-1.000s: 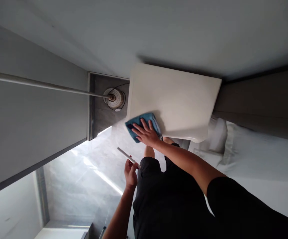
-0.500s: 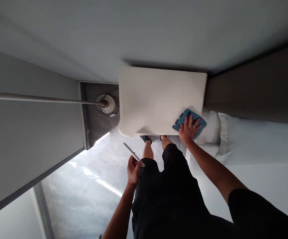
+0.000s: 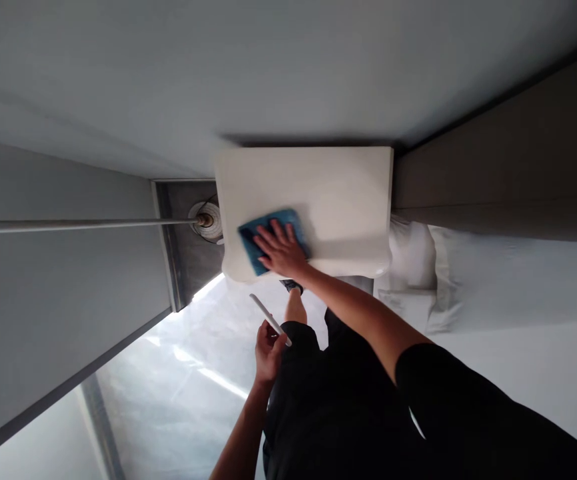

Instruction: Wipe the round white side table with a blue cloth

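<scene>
Pressed flat on a blue cloth (image 3: 253, 254), my right hand (image 3: 283, 252) has its fingers spread. The cloth lies on the front left part of a white tabletop (image 3: 343, 193) with a curved front edge. My left hand (image 3: 268, 353) is closed around a slim white bar-shaped object (image 3: 262, 309), held at a slant below the table's front edge. I cannot tell what kind of thing it is.
A lamp base (image 3: 212, 225) with a thin pole stands on the floor left of the table. Behind the table rises a grey wall (image 3: 288, 73). A white pillow (image 3: 411, 253) and bedding (image 3: 508, 287) lie to the right, beside a dark headboard-like panel (image 3: 488, 173).
My right hand has slid the blue cloth leftward across the tabletop, from its front right corner to the front left. My left hand keeps its hold on the white object.
</scene>
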Available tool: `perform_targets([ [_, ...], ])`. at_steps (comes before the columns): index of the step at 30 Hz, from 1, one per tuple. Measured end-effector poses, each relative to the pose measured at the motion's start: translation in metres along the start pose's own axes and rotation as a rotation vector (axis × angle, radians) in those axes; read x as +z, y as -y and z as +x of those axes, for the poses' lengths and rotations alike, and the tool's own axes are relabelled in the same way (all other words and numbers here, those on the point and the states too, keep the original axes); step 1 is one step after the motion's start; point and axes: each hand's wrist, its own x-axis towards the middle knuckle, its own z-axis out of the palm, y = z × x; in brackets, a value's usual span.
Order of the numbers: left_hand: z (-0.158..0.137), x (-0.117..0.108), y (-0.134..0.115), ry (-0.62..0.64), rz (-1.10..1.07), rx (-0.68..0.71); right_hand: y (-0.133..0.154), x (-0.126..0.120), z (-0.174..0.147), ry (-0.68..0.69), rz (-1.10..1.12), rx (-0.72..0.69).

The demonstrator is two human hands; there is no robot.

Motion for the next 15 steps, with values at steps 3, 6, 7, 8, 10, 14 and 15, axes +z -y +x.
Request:
perform_targets([
  [3, 0.003, 0.007, -0.005, 0.037, -0.043, -0.02, -0.097, -0.03, -0.079, -0.082, -0.082, 0.283],
  [6, 0.007, 0.007, -0.008, 0.056, -0.084, -0.041, -0.171, -0.053, -0.14, -0.238, -0.216, 0.625],
  [7, 0.008, 0.006, -0.008, 0.051, -0.09, -0.042, -0.181, -0.056, -0.146, -0.286, -0.242, 0.711],
  [8, 0.008, 0.004, -0.007, 0.043, -0.091, -0.039, -0.183, -0.055, -0.143, -0.32, -0.259, 0.762],
  [10, 0.008, -0.003, -0.003, 0.028, -0.087, -0.032, -0.159, -0.045, -0.11, -0.328, -0.262, 0.729],
  [14, 0.004, -0.022, 0.009, 0.013, -0.043, -0.021, -0.042, -0.007, 0.025, -0.213, -0.167, 0.306],
  [15, 0.003, -0.027, 0.013, 0.009, -0.021, -0.007, -0.01, 0.002, 0.06, -0.197, -0.135, 0.212],
])
